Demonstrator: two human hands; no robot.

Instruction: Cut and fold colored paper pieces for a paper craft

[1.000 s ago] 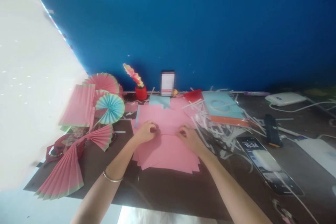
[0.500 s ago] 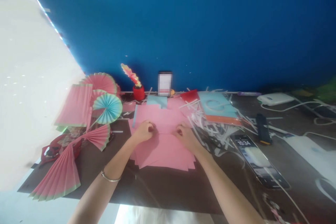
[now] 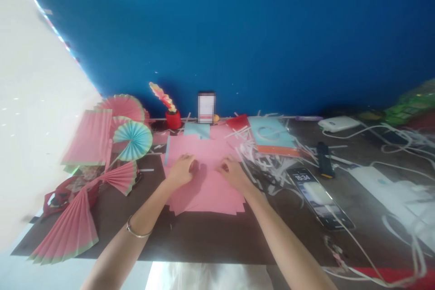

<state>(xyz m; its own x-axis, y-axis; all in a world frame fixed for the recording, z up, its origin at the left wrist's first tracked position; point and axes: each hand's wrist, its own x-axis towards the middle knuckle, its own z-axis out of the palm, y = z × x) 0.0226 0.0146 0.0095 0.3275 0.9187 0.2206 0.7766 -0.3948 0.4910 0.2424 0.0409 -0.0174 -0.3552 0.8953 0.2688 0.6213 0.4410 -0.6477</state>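
Note:
Several sheets of pink paper (image 3: 207,195) lie in an uneven stack on the dark table, directly in front of me. At the left side of the stack, my left hand (image 3: 182,171) is closed, its thumb and fingers curled together on the top sheet. My right hand (image 3: 234,173) mirrors it at the right side, also closed with fingers bent in a pinch on the pink paper. The fingertips face each other across a short gap, and exactly how much paper they grip is partly hidden. Light blue paper (image 3: 197,130) shows behind the pink sheets.
Pleated paper fans (image 3: 70,224) and a blue rosette (image 3: 132,140) sit on the left. A red pot (image 3: 173,120) stands near the blue wall. White paper strips (image 3: 272,165), a phone (image 3: 321,199), a black-handled tool (image 3: 325,159) and white cables (image 3: 397,145) lie to the right.
The view has turned slightly right, so everything sits further left. Both hands remain on the pink paper; the edge line seen between them earlier is less distinct.

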